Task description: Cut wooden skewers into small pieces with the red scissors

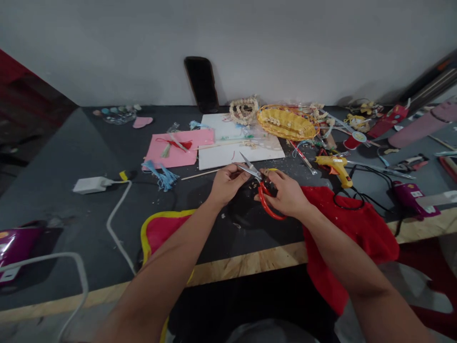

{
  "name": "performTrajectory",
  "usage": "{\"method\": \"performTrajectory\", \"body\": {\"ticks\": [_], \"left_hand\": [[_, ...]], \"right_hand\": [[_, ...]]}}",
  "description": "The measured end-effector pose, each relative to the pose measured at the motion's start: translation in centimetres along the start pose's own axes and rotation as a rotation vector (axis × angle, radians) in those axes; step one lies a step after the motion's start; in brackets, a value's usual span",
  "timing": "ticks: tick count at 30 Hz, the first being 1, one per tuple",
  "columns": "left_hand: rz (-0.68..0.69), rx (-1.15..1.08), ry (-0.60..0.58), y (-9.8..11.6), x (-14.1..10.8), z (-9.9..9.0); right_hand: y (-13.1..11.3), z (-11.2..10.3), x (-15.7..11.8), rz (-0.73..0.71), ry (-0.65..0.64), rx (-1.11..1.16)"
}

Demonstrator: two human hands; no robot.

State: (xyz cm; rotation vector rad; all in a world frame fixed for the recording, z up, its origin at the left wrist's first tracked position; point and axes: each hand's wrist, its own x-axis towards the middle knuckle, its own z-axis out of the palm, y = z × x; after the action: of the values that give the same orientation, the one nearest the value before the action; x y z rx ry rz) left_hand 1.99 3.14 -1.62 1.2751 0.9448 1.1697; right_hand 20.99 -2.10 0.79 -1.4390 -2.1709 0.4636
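The scissors (266,200), with red handles and metal blades, are in my right hand (287,193). Their blades stand a little apart and point up and left, over the table. My left hand (228,182) is closed in a pinch right beside the blades; whatever lies between its fingertips is too small to make out. A bit of yellow shows behind my right fingers. Small crumbs lie on the dark tabletop under the hands. Just beyond them are a white board (246,155) and a thin wooden stick (202,174).
Blue tassels (162,177) and pink paper (167,159) lie left. A yellow basket (287,125), bead strings (244,109) and a phone (202,85) stand at the back. Right are a glue gun (335,167), red thread spool (354,140) and red cloth (346,228). A white cable (116,233) crosses the left.
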Motion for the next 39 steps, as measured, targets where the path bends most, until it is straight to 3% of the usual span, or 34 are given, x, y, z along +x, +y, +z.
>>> {"method": "performTrajectory", "body": {"ticks": [23, 29, 39], "left_hand": [[0.016, 0.013, -0.017, 0.13, 0.02, -0.04], [0.011, -0.015, 0.034, -0.09, 0.07, -0.15], [-0.01, 0.003, -0.026, 0.28, 0.05, -0.12]], "right_hand": [[-0.34, -0.3, -0.05, 0.003, -0.036, -0.012], [-0.14, 0.07, -0.04, 0.035, -0.029, -0.043], [0.25, -0.05, 0.04, 0.0, -0.037, -0.031]]}}
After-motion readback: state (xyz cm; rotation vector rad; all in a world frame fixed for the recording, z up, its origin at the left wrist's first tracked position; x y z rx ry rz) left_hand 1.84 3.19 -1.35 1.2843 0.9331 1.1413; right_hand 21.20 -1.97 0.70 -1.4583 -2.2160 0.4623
